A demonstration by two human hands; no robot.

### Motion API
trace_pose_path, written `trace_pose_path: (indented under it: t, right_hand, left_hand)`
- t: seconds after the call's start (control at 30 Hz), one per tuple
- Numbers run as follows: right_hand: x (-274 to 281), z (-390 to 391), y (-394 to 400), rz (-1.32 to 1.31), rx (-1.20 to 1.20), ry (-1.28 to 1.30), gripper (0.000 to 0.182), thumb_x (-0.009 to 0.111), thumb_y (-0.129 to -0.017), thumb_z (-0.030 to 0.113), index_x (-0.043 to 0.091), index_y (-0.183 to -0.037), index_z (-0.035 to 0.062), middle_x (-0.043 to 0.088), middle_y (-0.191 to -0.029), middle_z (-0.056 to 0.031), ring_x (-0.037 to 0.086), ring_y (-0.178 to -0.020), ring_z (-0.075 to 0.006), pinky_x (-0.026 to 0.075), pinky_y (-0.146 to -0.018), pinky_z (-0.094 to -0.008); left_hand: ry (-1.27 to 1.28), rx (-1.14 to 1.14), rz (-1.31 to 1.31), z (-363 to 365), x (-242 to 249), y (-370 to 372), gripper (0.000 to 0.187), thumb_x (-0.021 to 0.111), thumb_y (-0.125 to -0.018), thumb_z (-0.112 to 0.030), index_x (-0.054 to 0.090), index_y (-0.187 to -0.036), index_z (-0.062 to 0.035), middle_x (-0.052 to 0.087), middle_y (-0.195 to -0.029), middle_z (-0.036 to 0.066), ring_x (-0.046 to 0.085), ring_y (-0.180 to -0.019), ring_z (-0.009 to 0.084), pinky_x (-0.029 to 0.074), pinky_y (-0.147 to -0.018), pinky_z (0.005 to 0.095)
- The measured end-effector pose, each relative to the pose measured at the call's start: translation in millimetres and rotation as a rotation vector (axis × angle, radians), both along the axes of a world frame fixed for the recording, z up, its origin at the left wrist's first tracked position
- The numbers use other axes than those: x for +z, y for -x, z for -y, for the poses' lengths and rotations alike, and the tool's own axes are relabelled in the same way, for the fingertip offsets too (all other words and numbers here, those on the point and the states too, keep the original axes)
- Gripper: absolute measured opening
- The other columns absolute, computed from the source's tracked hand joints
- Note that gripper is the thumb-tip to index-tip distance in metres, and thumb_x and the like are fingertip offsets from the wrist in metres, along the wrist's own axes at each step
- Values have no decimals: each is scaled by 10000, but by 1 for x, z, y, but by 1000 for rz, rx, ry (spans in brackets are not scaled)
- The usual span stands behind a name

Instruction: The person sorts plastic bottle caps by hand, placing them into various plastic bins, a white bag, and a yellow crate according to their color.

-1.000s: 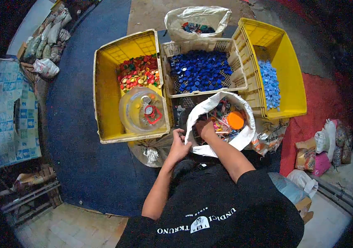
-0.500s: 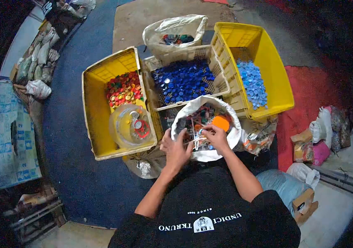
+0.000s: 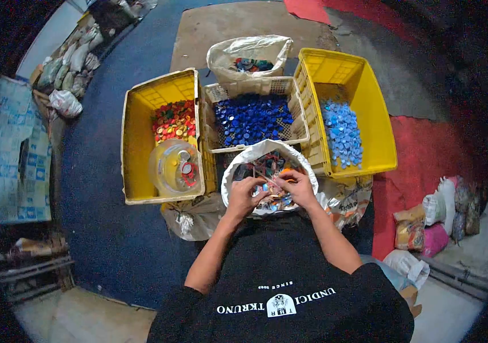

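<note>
Above the open mouth of a white sack (image 3: 228, 177), a thin, pale strip (image 3: 271, 181), as far as I can make out in this small and blurry patch of my head view, is pinched between the thumb and fingertips of my right hand (image 3: 297, 188). My left hand (image 3: 245, 195) curls over the sack's left side, thumb and forefinger bent toward each other; whether they grip anything, I cannot tell. Mixed small scraps (image 3: 278, 203) fill the sack below both hands, with an orange piece (image 3: 287, 171) partly visible behind my right fingers.

Just beyond the sack, a cream crate (image 3: 304, 130) holds dark blue caps (image 3: 252, 117), and past that stands a cream sack (image 3: 219, 57) with darker pieces inside. Left of the white sack, a tilted yellow bin (image 3: 136, 137) carries red and yellow caps (image 3: 175, 123) and a clear jug (image 3: 162, 166) at its near end. To its right and farther out, another yellow bin (image 3: 380, 140) contains light blue caps (image 3: 342, 134). Against the near edge of the white sack, I see the black shirt (image 3: 267, 257) of the person wearing my camera.
</note>
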State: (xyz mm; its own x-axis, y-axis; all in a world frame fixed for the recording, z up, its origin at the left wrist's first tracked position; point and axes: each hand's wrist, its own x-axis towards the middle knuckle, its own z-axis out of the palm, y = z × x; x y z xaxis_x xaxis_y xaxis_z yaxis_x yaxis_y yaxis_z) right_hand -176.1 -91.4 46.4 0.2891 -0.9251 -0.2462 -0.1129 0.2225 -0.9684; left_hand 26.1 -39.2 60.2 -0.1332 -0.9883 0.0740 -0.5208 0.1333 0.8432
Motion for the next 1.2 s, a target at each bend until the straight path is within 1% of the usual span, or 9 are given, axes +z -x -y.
trace_pose_path:
  t: [0.07, 0.13, 0.27, 0.4, 0.47, 0.67, 0.93, 1.03, 1.2]
  right_hand:
    - [0, 8, 12, 22, -29, -121, 187, 696, -818, 132, 672, -961, 15, 663, -846, -37, 607, -734, -99, 499, -679, -252]
    - [-4, 20, 25, -386, -6, 442, 222, 682, -808, 151, 664, -979, 11, 667, -863, -57, 610, -732, -106, 503, -684, -262]
    - [9, 26, 30, -299, 145, 87, 246, 676, -802, 175, 663, -988, 14, 675, -925, -82, 630, -821, -141, 500, -759, -292]
    - [-23, 17, 17, -114, 322, 91, 274, 704, -796, 174, 651, -1012, 14, 664, -928, -63, 621, -809, -115, 502, -750, -264]
    - [24, 3, -6, 45, 318, -233, 230, 719, -805, 154, 661, -976, 13, 656, -929, -42, 620, -866, -115, 498, -767, -251]
    - [8, -32, -58, 96, 436, -245, 235, 710, -821, 183, 658, -974, 13, 669, -860, -59, 636, -744, -120, 511, -661, -248]
    - [8, -43, -91, -107, 553, -25, 275, 696, -836, 233, 661, -1019, 30, 676, -856, -36, 614, -795, -103, 494, -726, -260]
    - [2, -23, -95, 28, 851, -373, 375, 664, -866, 216, 589, -1190, 44, 660, -951, -56, 619, -818, -117, 490, -689, -234]
    - [-18, 26, -108, 337, 864, -849, 359, 598, -894, 228, 567, -1179, 11, 634, -1009, -67, 618, -821, -140, 515, -698, -278]
  left_hand:
    - [26, 177, 116, -9, 0, 0, 295, 749, -727, -185, 632, -989, -116, 636, -918, 43, 612, -788, 247, 405, -751, 370]
    - [33, 212, 217, -21, 1, -4, 282, 743, -721, -159, 628, -970, -93, 629, -900, 69, 613, -779, 276, 436, -718, 379]
    - [30, 267, 370, -45, -4, -5, 246, 727, -731, -99, 632, -953, -52, 609, -836, 118, 619, -737, 292, 495, -646, 366]
    - [-168, 550, -64, -50, 4, 8, 218, 703, -816, -137, 650, -993, -22, 647, -876, 106, 641, -761, 192, 511, -699, 304]
    - [-346, 579, -559, -57, -1, 7, 232, 667, -864, -156, 638, -1017, 17, 671, -920, 89, 634, -813, 141, 508, -724, 284]
    - [-353, 659, -624, -85, 7, 5, 227, 643, -891, -162, 629, -1026, 19, 654, -890, 51, 601, -813, 97, 485, -731, 241]
    - [-443, 674, -728, -108, 6, -32, 342, 721, -823, -154, 607, -1087, 31, 659, -952, 56, 605, -854, 88, 489, -761, 232]
    - [-487, 643, -673, -107, 9, -44, 337, 723, -818, -133, 609, -1085, 37, 662, -945, 58, 607, -834, 84, 493, -747, 229]
    - [-457, 708, -658, -100, -3, -57, 255, 662, -848, -72, 614, -1063, 56, 667, -934, 81, 634, -794, 122, 513, -735, 244]
